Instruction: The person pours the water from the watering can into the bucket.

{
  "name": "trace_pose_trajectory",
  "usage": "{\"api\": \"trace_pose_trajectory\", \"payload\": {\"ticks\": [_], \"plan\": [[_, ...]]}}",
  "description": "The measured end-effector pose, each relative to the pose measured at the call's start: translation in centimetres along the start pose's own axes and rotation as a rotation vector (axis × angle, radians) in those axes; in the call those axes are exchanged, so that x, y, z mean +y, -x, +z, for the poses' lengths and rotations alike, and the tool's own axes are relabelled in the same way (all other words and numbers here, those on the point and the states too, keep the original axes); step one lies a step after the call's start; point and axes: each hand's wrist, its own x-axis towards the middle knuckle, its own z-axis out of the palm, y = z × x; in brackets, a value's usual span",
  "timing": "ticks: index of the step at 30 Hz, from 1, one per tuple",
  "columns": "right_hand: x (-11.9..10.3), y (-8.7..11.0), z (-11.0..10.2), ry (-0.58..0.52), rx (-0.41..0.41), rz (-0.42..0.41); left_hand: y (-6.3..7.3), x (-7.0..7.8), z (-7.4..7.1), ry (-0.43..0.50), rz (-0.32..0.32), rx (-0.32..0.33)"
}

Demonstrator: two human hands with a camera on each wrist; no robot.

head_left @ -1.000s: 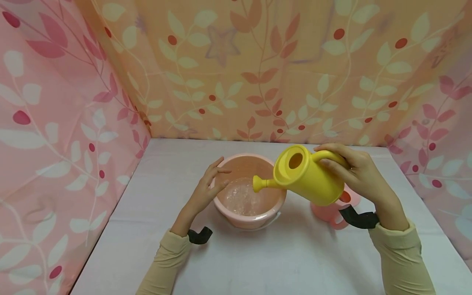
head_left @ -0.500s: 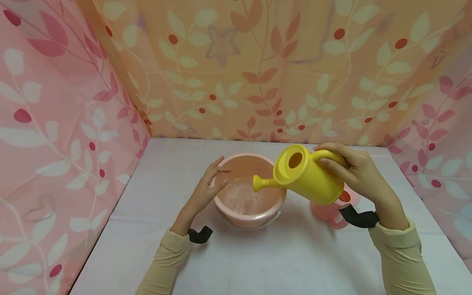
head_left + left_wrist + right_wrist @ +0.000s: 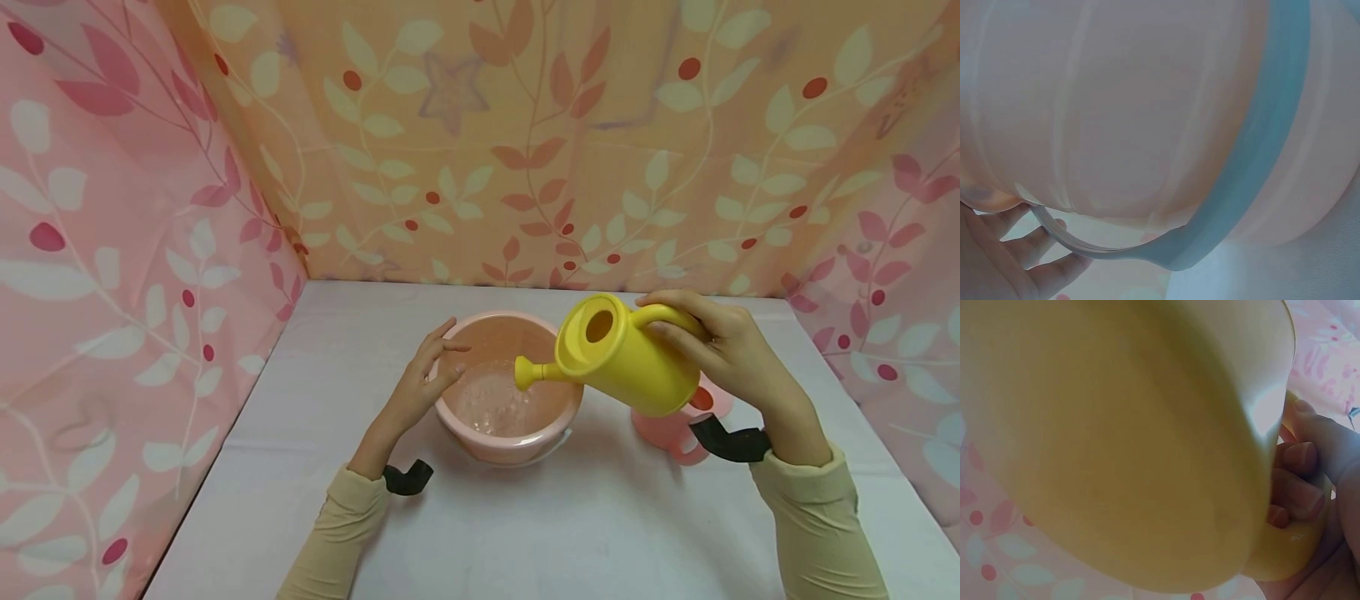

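Observation:
My right hand point(image 3: 723, 354) holds a yellow watering can point(image 3: 645, 367) by its handle; in the right wrist view the fingers point(image 3: 1300, 494) are curled through that handle. The can is tilted left, its spout head point(image 3: 525, 373) above the inside of a pink bucket point(image 3: 517, 442). Clear water point(image 3: 487, 404) in the bucket is rippling and bubbling. My left hand point(image 3: 411, 387) rests at the bucket's left rim with loosely extended fingers. In the left wrist view, its fingertips lie by the bucket's pale blue handle point(image 3: 1254, 156), which hangs along the outer wall.
A pink vessel point(image 3: 667, 429) with a looped handle and a reddish opening stands right of the bucket, partly hidden behind the yellow can. All stand on a white-covered table point(image 3: 525, 533). Leaf-patterned cloth point(image 3: 480, 167) encloses the back and sides.
Both hands, the bucket and the watering can keep almost the same places. The ripples and bubbles on the water have shifted and shrunk a little.

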Motion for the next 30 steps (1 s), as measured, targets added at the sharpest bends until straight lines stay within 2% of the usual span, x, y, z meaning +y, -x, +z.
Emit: {"api": "trace_pose_trajectory", "payload": {"ticks": [11, 30], "plan": [[-0.33, -0.16, -0.17, -0.038, -0.022, 0.038, 0.06, -0.11, 0.02, 0.018, -0.007, -0.004], [-0.35, -0.32, -0.19, -0.05, -0.023, 0.013, 0.02, -0.14, 0.05, 0.015, 0.002, 0.001]]}}
